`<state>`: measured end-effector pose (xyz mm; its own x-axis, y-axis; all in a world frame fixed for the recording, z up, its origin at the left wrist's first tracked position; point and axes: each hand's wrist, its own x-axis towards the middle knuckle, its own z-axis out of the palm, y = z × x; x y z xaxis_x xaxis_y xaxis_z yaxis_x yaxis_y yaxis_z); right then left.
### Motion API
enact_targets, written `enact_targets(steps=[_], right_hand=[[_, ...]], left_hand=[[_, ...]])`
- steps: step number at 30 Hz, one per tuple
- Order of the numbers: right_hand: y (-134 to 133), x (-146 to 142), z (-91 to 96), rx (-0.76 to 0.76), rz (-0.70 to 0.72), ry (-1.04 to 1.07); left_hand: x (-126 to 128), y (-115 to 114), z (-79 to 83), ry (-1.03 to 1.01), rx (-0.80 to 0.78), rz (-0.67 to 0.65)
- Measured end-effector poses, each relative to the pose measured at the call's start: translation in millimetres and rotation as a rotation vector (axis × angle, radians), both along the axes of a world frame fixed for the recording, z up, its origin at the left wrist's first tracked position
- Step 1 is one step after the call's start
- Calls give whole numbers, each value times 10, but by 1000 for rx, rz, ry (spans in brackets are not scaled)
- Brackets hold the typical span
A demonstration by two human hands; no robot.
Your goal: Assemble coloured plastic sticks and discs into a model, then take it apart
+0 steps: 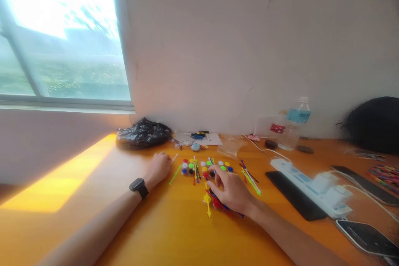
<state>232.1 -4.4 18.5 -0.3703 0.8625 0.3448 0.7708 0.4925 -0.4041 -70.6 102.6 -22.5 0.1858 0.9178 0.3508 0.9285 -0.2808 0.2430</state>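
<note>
Right hand (232,191): thumb and forefinger parted. Left hand (159,168): fingertips hidden, grip cannot be told; white stick (175,157) at its 2 o'clock. Yellow arrow stick (209,213) at right hand's 8 o'clock, seemingly across a yellow cap (205,200). Judged light, stiffish, slick plastic; pinch mid-shaft, sparing the thin ends. Black bag (144,133): left hand's 11 o'clock.

Around our small round pots with coloured lids (205,169), we can pass at seven o'clock, over bare orange wooden tabletop (174,232). Our bare left hand (160,169) blocks nine, a crumpled black plastic bag (141,134) ten, our bare right hand (233,192) four, a long white plastic power strip (297,181) three.
</note>
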Motion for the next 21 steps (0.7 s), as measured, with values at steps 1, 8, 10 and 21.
enact_targets(steps=[1,8,10,21], right_hand=[[-7,-1,2,0,9,5],[-46,-19,13,0,70,14],[-51,-22,7,-3,77,15],[-56,-18,-42,-18,122,5]], left_hand=[[-2,1,11,-16,-7,-1],[-1,7,17,-47,-22,1],[-6,10,7,-66,9,-35],[-18,26,6,-136,-12,-74]])
